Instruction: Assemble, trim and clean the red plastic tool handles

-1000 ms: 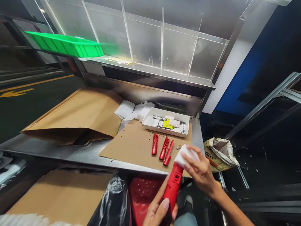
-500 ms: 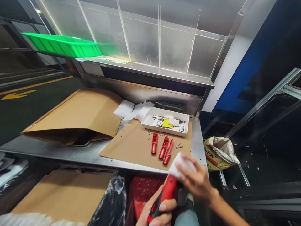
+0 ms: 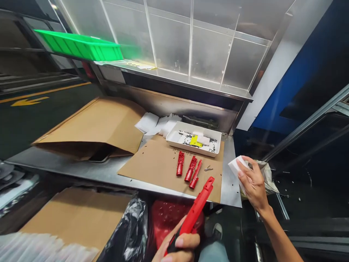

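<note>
My left hand (image 3: 181,242) is wrapped round a long red plastic housing (image 3: 197,207) with a black part near its lower end. The piece slants up and to the right, in front of the bench edge. Off to the right, my right hand (image 3: 253,182) pinches a white pad (image 3: 237,165), apart from the red piece. Several similar red plastic parts (image 3: 190,169) lie side by side on the cardboard sheet (image 3: 152,167). Beside them is a small pair of metal nippers or a clip (image 3: 208,168), too small to tell which.
A white tray (image 3: 177,146) with black bits and a yellow card stands behind the red parts. White pads (image 3: 147,122) and a large brown paper bag (image 3: 89,127) lie further left. A green bin (image 3: 81,45) sits on the shelf. An open sack (image 3: 268,178) stands right of the bench.
My right hand has moved right with the white pad, away from the red housing's tip. The housing's upper end now shows. The view has shifted slightly.
</note>
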A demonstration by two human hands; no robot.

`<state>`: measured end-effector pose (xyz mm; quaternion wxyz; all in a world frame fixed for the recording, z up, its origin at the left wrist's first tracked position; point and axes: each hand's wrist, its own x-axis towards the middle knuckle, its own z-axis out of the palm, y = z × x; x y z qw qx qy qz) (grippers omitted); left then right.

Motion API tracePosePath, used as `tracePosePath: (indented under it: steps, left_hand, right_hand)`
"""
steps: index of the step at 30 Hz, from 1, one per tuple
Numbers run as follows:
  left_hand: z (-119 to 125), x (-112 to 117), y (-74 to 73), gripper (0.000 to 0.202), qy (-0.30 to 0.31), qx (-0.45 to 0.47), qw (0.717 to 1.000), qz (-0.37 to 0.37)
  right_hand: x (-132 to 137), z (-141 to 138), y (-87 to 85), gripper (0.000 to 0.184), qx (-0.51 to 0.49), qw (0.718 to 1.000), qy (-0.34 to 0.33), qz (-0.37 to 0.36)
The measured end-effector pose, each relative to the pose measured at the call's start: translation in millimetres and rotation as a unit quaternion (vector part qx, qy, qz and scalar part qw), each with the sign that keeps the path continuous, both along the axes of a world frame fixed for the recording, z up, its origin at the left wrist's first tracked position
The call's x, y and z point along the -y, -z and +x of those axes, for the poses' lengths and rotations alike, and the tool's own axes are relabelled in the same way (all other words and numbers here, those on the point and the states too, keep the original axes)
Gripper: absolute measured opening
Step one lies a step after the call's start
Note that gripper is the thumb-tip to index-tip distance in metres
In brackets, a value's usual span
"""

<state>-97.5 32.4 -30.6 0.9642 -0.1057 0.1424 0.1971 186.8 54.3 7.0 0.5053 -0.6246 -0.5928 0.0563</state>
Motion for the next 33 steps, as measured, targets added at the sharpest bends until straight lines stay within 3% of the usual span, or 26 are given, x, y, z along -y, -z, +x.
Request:
tracePosePath:
  steps: [5, 10, 13, 16, 21, 26, 30, 33]
  left_hand:
    - [0.5, 0.6, 13.7, 0.039, -0.048, -0.056, 0.997, -0.015]
    - [2.8, -0.3, -0.7, 0.043, -0.028, -0.013, 0.998, -0.062]
    - [7.3, 1.2, -19.0, 0.037, -0.049, -0.001, 0.999, 0.017]
    - [11.6, 4.1, -35.1, 0.026, -0.088, -0.078, 0.983, 0.144]
    - [16.2, 6.2, -46.7, 0.061, -0.104, -0.230, 0.944, 0.212]
    - [19.5, 6.6, -40.4, 0.069, -0.102, -0.291, 0.914, 0.265]
    - [26.0, 6.3, -26.3, 0.075, -0.107, -0.311, 0.894, 0.305]
    - [30.4, 3.9, -12.8, 0.082, -0.104, -0.328, 0.885, 0.314]
  right_hand:
    - [16.3, -21.5, 10.8, 0.032, -0.064, 0.997, -0.029, -0.029]
    - [18.7, -31.4, 14.7, 0.031, -0.072, 0.996, -0.032, -0.029]
    - [21.0, -34.8, 9.1, 0.032, -0.034, 0.999, -0.037, -0.019]
    - [24.9, -39.6, -1.7, 0.034, 0.045, 0.998, -0.049, 0.005]
    - [26.8, -53.1, -17.3, 0.043, 0.133, 0.986, -0.098, 0.031]
    - [22.1, -61.2, -15.7, 0.047, 0.199, 0.970, -0.122, 0.062]
    - [12.9, -58.2, -12.4, 0.037, 0.208, 0.971, -0.108, 0.054]
    - [5.7, -58.6, -9.5, 0.034, 0.203, 0.966, -0.145, 0.059]
